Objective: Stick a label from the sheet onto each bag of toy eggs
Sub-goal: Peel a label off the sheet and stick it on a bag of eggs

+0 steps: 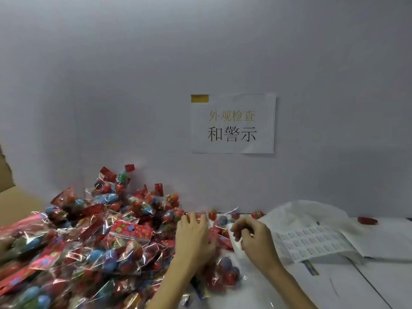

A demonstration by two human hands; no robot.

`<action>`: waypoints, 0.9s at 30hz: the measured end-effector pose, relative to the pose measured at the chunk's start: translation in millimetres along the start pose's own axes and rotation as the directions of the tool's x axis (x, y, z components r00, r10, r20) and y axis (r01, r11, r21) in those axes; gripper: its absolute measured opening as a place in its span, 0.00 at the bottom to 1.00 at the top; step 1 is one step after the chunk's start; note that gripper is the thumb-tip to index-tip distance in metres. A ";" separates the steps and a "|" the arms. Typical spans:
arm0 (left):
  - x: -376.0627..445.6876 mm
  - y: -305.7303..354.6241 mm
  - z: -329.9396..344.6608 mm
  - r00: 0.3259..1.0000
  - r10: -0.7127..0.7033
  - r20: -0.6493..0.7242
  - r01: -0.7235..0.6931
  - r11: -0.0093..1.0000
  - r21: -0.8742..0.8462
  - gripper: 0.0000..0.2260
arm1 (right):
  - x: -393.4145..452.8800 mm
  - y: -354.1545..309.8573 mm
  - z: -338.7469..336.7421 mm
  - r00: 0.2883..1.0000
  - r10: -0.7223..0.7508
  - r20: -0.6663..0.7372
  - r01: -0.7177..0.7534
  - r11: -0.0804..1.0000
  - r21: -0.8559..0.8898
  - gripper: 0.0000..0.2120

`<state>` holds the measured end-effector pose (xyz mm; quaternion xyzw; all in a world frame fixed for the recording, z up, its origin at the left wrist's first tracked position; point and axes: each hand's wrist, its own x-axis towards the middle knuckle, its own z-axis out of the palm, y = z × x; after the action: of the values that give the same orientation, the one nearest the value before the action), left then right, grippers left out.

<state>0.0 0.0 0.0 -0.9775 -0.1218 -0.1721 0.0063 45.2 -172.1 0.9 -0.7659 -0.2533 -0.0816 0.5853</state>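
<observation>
A packing or inspection station in a small factory or warehouse. Directly beyond the person's right hand (249,236), a plain grey partition wall (133,85) carries a taped paper notice (233,123) printed in Chinese, reading "appearance inspection and warning". To the left of the left hand (192,235), a bulk heap of cellophane bags of toy eggs (93,237) covers the white worktable (356,286). A label sheet (312,241) lies just right of the right hand. A cardboard carton (9,192) stands far left.

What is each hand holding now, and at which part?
Left hand presses flat on a bag of toy eggs. Right hand has curled fingers; what it pinches cannot be told.
</observation>
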 end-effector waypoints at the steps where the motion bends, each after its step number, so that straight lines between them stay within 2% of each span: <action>1: 2.8 -0.3 6.4 1.000 -0.018 0.017 0.018 1.000 -0.006 0.26 | 3.6 5.6 2.5 1.000 -0.007 -0.015 0.007 1.000 -0.017 0.25; 4: 7.4 -1.3 19.1 0.999 -0.042 -0.002 0.042 0.998 -0.048 0.24 | 10.4 21.8 3.4 0.999 -0.010 -0.049 0.007 0.999 -0.051 0.25; 7: 10.5 1.4 18.1 0.988 -0.017 -0.156 -0.020 0.971 -0.238 0.16 | 12.4 30.6 3.3 0.991 -0.101 -0.089 0.094 0.992 -0.080 0.25; 9: 10.3 -0.8 8.6 0.952 -0.040 -0.303 -0.099 0.897 -0.430 0.14 | 12.4 27.4 2.8 0.985 -0.146 -0.087 0.139 0.987 -0.084 0.23; 11: 9.3 -2.4 0.6 0.902 -0.100 -0.420 -0.222 0.727 -0.650 0.13 | 11.9 25.0 3.8 0.992 -0.119 -0.032 0.118 0.993 -0.007 0.21; 12: 7.5 -1.0 -1.7 0.892 -0.147 -0.427 -0.263 0.600 -0.756 0.12 | 10.3 22.1 4.7 0.996 -0.081 0.023 0.079 0.994 0.069 0.21; 13: 5.3 1.2 -3.9 0.905 -0.196 -0.377 -0.263 0.439 -0.859 0.10 | 9.0 19.1 5.8 0.996 -0.038 0.078 0.027 0.988 0.149 0.24; 15: 1.7 8.2 -6.3 0.956 -0.233 -0.179 -0.160 0.102 -0.982 0.07 | 7.9 11.8 7.1 0.994 0.007 0.110 -0.037 0.963 0.267 0.25; 16: 0.0 10.9 -6.7 0.970 -0.223 -0.097 -0.101 -0.008 -0.995 0.06 | 7.3 7.6 6.8 0.997 0.010 0.080 -0.033 0.954 0.298 0.21; 17: -1.7 12.7 -6.3 0.977 -0.209 -0.045 -0.060 -0.064 -0.996 0.06 | 6.8 4.9 6.3 0.999 0.007 0.038 -0.019 0.948 0.317 0.17; 19: -3.3 15.5 -5.1 0.979 -0.206 0.001 -0.022 -0.110 -0.994 0.07 | 5.8 2.7 3.9 1.000 0.012 -0.007 -0.009 0.944 0.329 0.13; 23: -3.3 16.8 -4.7 0.955 -0.295 -0.019 -0.053 -0.108 -0.993 0.07 | 2.6 1.1 3.1 0.997 0.014 0.080 -0.040 0.941 0.335 0.12; 25: -3.1 14.9 -1.7 0.945 -0.326 -0.026 -0.056 -0.086 -0.995 0.08 | 2.1 -1.3 3.8 0.996 0.054 0.075 -0.079 0.920 0.384 0.12; 27: -3.0 12.6 -1.2 0.947 -0.321 0.019 -0.021 -0.121 -0.992 0.08 | 2.8 -0.7 3.7 0.993 0.108 0.052 -0.119 0.883 0.453 0.13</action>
<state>-0.1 -13.0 0.5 -0.6087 -0.0637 -0.3163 -0.7248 46.6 -167.7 1.5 -0.6220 -0.2275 0.0240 0.7489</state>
